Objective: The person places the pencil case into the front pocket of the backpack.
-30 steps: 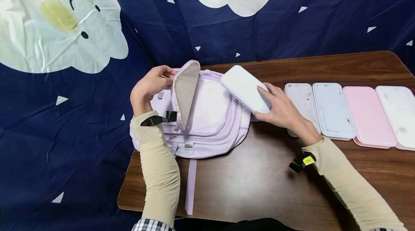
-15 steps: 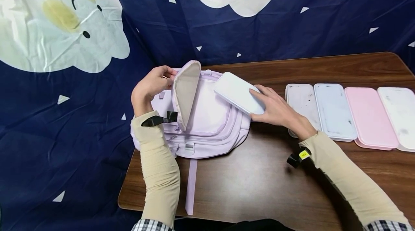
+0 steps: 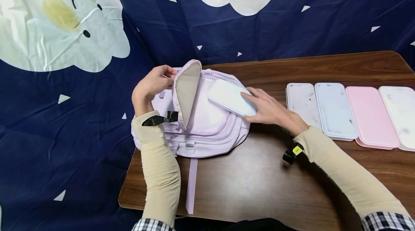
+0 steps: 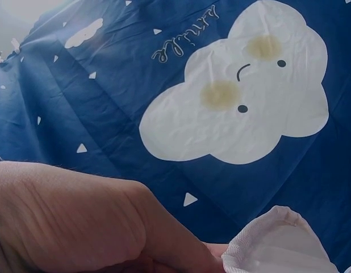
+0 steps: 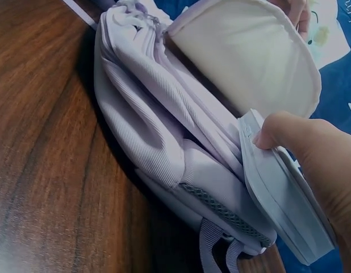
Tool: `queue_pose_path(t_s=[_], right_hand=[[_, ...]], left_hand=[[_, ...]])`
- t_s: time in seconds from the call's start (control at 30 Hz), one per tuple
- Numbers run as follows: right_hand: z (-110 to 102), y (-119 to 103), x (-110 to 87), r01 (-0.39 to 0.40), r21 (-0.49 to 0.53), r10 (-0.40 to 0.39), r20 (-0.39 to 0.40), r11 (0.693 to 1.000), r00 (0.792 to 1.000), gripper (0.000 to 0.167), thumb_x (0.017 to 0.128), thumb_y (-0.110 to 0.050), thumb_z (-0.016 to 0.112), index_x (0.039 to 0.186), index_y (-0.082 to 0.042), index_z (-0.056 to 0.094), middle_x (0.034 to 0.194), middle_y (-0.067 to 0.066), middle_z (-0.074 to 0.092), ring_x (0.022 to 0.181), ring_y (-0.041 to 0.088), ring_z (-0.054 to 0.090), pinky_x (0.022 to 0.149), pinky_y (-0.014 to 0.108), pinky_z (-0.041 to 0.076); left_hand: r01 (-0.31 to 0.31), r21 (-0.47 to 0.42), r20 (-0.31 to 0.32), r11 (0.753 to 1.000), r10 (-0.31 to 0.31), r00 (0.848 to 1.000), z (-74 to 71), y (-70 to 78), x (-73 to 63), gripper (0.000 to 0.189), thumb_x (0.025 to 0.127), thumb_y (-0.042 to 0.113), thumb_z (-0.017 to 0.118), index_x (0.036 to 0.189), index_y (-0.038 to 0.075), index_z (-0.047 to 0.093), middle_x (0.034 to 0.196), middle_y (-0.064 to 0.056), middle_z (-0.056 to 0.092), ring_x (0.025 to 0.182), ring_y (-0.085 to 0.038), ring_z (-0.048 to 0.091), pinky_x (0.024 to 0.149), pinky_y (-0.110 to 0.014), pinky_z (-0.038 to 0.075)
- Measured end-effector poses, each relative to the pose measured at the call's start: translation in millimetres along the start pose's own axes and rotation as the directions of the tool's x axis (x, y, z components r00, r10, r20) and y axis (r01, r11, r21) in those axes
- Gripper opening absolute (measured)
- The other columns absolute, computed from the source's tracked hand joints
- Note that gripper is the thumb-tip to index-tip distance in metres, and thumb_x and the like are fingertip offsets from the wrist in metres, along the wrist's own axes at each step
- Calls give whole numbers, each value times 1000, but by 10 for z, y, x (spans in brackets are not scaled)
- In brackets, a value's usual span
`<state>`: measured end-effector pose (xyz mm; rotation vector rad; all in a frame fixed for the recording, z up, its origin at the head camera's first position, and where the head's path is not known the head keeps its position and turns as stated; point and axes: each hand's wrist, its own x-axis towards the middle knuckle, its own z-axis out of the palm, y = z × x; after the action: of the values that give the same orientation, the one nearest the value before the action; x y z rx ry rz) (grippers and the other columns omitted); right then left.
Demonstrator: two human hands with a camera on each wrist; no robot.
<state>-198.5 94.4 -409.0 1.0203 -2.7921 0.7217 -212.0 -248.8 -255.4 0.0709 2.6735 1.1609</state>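
A lilac backpack (image 3: 210,150) lies on the table, its rounded front flap (image 3: 189,92) raised with the beige lining showing. My left hand (image 3: 152,85) pinches the flap's edge; in the left wrist view the fingertips are mostly hidden behind the flap (image 4: 283,242). My right hand (image 3: 270,108) grips the right end of a white, flat, round-cornered case (image 3: 228,96) over the bag's front, right of the flap. The right wrist view shows the thumb pressed on the side of the case (image 5: 278,190), close to the pocket's edge. Whether case and bag touch, I cannot tell.
On the right of the wooden table (image 3: 253,180), similar flat cases stand in a row: greyish (image 3: 303,103), pale blue (image 3: 336,110), pink (image 3: 373,116) and white (image 3: 400,116). A lilac strap (image 3: 192,188) trails toward the front edge. A dark blue curtain (image 3: 220,33) hangs behind.
My right hand has carried the white case left and slightly toward me, farther over the backpack's front. My left hand keeps hold of the flap in the same place.
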Motion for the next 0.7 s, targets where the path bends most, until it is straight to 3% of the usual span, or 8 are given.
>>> queue_pose_path(t_s=[0.27,0.47,0.7], right_hand=[[-1,16,92,25,0,-25,20,1000,999,86,71,-45,73,143,-9,43,147,19,36,130,37,39,104,50,38],[3,-30,175,40,-6,-40,53,999,998,87,71,-45,73,143,-7,43,148,22,34,133,39,36,106,51,36],[11,-47,245,57,-17,-56,68,998,996,85,72,-44,73,143,-7,43,150,21,33,134,36,36,107,47,35]], left_hand=[[9,10,-8,1000,-9,1000,1,0,3,30,88,-7,44,117,-6,51,96,-6,52,82,-13,51,77,-24,47],[14,9,-7,1000,-14,1000,-7,-6,0,30,88,-6,43,118,-6,50,97,-7,52,83,-13,52,82,-31,48],[8,11,-4,1000,-8,1000,-8,-18,0,32,87,-8,42,118,-7,50,95,-7,52,82,-14,52,82,-31,48]])
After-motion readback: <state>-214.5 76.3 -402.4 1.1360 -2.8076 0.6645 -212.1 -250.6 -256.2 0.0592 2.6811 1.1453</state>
